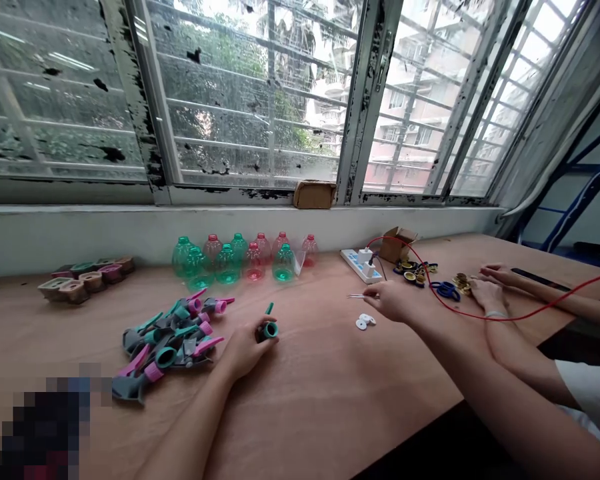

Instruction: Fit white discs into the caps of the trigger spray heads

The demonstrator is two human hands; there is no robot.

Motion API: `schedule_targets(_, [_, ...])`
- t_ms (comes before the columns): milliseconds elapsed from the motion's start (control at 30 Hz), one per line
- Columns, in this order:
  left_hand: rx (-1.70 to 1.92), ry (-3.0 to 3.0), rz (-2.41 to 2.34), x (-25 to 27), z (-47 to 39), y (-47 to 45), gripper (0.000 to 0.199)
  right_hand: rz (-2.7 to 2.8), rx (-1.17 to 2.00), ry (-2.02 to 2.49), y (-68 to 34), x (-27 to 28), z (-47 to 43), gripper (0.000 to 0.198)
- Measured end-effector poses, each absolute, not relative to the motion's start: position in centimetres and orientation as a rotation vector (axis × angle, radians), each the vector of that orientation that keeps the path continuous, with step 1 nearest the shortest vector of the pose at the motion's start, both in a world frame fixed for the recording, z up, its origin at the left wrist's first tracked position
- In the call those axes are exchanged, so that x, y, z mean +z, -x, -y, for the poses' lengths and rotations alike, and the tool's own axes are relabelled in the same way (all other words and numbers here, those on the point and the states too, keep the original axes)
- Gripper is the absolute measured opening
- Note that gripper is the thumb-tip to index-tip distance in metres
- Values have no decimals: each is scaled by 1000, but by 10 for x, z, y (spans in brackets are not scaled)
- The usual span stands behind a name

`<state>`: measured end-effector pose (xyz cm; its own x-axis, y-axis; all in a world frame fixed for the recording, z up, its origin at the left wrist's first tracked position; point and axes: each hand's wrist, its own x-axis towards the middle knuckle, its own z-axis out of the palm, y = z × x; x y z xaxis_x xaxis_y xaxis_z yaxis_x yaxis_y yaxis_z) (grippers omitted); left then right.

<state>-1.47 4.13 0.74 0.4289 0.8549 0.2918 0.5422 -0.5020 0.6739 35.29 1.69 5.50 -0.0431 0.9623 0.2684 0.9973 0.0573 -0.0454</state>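
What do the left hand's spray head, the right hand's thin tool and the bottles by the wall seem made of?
Spray head: probably plastic, smooth, evenly coloured. Thin tool: likely polished metal, given its silvery look, though it shows small. Bottles: tinted, glossy, see-through, so likely plastic; glass remains possible.

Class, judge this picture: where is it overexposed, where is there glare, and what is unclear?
Head view: daylight washes out the right window; head view: light streaks reflect in the left pane; head view: a mosaic hides the lower left; head view: the tool in the right hand looks tiny and indistinct.
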Motion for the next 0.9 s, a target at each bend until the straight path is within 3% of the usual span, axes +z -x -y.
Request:
schedule_targets(67, [869, -2174, -1173, 6, -42, 15, 36, 2083, -104, 1906, -329, 46, -32, 27])
schedule_targets(200, [846, -2202, -1196, 7, -40, 17, 25, 2057, 61, 1853, -282, 19, -63, 30])
schedule_targets(533, [814, -2225, -1211, 6, -43, 15, 25, 1852, 98, 1868, -243, -2, -76, 41])
schedule_targets(633, [857, -2218, -1218, 7, -42, 14, 31, 1903, 180, 1718, -221, -11, -68, 38])
schedule_targets(800, [887, -2275, -1223, 8, -38, 12, 22, 1901, 331, 1371, -207, -25, -61, 28])
schedule_targets(900, [900, -2314, -1180, 5, -38, 12, 33, 1845, 416, 1307, -212, -27, -58, 19])
